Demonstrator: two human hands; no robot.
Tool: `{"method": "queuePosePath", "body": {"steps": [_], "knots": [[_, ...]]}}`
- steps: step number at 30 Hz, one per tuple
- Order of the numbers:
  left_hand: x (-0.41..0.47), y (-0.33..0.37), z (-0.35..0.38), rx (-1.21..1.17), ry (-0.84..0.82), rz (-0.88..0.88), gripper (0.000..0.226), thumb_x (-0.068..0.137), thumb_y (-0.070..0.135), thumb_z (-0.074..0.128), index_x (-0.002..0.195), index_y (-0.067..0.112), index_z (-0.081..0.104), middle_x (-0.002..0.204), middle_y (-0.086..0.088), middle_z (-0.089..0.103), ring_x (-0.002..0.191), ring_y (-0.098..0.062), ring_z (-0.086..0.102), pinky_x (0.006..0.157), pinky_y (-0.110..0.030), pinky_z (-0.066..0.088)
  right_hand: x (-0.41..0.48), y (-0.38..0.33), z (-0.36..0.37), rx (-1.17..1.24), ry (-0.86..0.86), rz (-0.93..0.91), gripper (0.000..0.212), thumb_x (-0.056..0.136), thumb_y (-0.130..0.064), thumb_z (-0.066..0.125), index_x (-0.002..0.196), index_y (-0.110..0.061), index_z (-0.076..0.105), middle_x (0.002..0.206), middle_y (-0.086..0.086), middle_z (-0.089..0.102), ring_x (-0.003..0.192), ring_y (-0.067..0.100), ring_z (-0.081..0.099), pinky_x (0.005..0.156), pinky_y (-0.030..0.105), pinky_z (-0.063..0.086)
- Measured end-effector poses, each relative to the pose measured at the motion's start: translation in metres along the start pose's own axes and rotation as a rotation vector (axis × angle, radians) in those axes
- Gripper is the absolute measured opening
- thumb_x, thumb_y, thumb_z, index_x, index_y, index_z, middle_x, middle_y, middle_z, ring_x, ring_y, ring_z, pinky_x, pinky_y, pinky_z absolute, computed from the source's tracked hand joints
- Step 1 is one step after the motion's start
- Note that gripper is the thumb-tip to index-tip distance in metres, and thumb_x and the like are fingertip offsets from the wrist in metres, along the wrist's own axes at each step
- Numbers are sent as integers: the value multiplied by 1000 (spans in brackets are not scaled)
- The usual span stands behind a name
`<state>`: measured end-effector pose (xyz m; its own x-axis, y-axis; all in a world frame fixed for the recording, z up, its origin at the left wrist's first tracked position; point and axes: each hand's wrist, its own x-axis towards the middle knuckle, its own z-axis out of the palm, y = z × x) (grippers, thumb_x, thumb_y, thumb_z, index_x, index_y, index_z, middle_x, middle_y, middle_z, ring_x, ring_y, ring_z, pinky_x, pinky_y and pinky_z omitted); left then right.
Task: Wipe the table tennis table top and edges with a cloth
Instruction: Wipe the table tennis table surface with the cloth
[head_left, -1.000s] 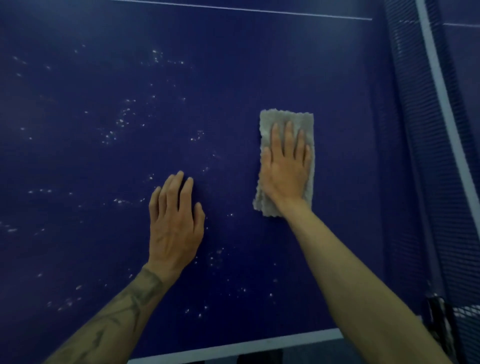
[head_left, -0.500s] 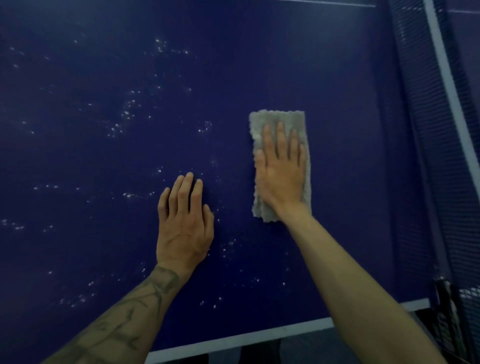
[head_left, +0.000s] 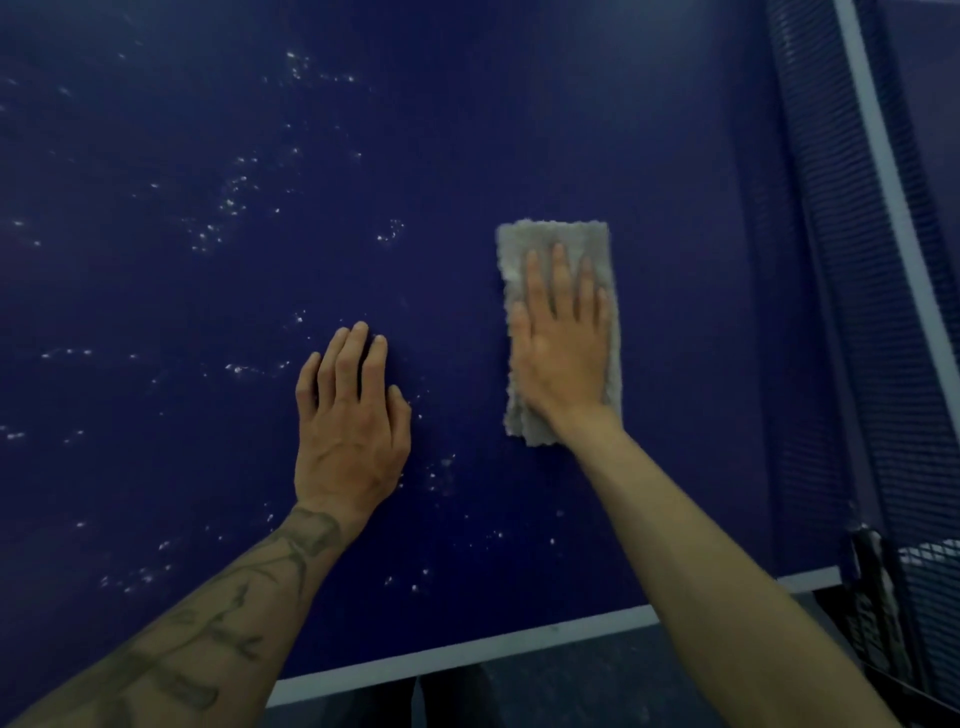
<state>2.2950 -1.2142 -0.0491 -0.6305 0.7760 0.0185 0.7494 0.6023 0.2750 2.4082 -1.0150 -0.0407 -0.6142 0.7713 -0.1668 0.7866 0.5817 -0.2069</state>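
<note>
The dark blue table tennis table top (head_left: 675, 208) fills the view, speckled with pale spots over its left and lower parts. A folded grey cloth (head_left: 550, 241) lies flat on it right of centre. My right hand (head_left: 563, 343) presses on the cloth with straight fingers, covering most of it. My left hand (head_left: 353, 421) rests flat on the bare table to the cloth's left, fingers straight and together, a hand's width away from it.
The net (head_left: 872, 312) with its white top band runs along the right side. The table's white near edge line (head_left: 467, 649) crosses the bottom, with dark floor below it. A black net clamp (head_left: 878, 597) sits at the lower right corner.
My right hand has slid the cloth a little to the left and towards me across the table. My left hand stays flat on the table.
</note>
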Motion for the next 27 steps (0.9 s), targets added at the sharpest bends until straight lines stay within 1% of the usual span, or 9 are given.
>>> {"method": "queuePosePath", "body": {"steps": [4, 6, 10, 13, 15, 17, 20, 24, 27], "knots": [[0, -1, -1, 4, 26, 8, 47, 107, 17, 45, 153, 4, 41, 163, -16, 34, 154, -32, 30, 130, -50, 17, -65, -12, 21, -47, -22, -408, 60, 116, -39, 25, 172, -24, 10, 180, 4, 1, 166, 29, -4, 134, 54, 6], [-1, 0, -1, -18, 23, 2, 49, 106, 16, 49, 153, 4, 41, 163, -16, 34, 155, -31, 29, 130, -50, 16, -96, 21, 19, -73, -60, -485, 58, 116, -39, 24, 171, -25, 13, 180, 2, 4, 166, 28, 0, 133, 55, 10], [-2, 1, -1, -30, 26, -6, 48, 106, 17, 50, 152, 4, 42, 163, -14, 34, 155, -30, 28, 130, -50, 15, -80, 73, -2, -76, -42, -156, 59, 115, -42, 15, 172, -27, 6, 180, 1, -1, 166, 26, -6, 133, 54, 8], [-2, 2, -1, -18, 39, 7, 48, 107, 17, 50, 152, 4, 42, 162, -15, 36, 154, -31, 30, 130, -50, 16, -47, 47, -2, -1, 11, 39, 61, 114, -43, 17, 172, -29, 1, 180, 0, -6, 166, 27, -8, 134, 52, 1], [-3, 3, -1, -10, 50, 14, 47, 108, 17, 49, 152, 3, 42, 163, -17, 36, 154, -33, 31, 129, -50, 18, -51, 19, 9, 6, 11, -51, 62, 114, -43, 16, 172, -27, 1, 180, 2, -6, 166, 29, -8, 134, 51, -1], [-10, 4, -3, -9, 71, 14, 47, 109, 18, 47, 153, 2, 42, 162, -18, 37, 153, -34, 33, 128, -51, 20, -83, 5, 24, -20, 3, -265, 61, 115, -41, 21, 172, -24, 9, 180, 3, 0, 166, 30, -5, 134, 53, 3], [-39, 4, -6, 2, 90, 15, 49, 109, 23, 42, 154, 3, 41, 162, -18, 37, 151, -34, 35, 127, -52, 24, -137, 28, 31, -49, -29, -479, 60, 115, -39, 29, 171, -24, 16, 180, 2, 5, 166, 28, 1, 133, 55, 12], [-74, 0, -6, 16, 25, 21, 53, 108, 27, 39, 155, 3, 40, 165, -18, 34, 153, -35, 33, 128, -53, 23, -135, 80, 11, -56, -41, -232, 60, 114, -43, 18, 172, -29, 9, 180, -1, -1, 166, 25, -4, 133, 53, 7], [-78, -3, -1, 16, 3, 17, 55, 108, 28, 38, 157, 5, 38, 167, -15, 30, 156, -33, 28, 130, -52, 18, -108, 68, 6, -26, 13, -9, 61, 114, -43, 14, 172, -28, 5, 180, 2, -3, 166, 28, -5, 133, 53, 5]]}}
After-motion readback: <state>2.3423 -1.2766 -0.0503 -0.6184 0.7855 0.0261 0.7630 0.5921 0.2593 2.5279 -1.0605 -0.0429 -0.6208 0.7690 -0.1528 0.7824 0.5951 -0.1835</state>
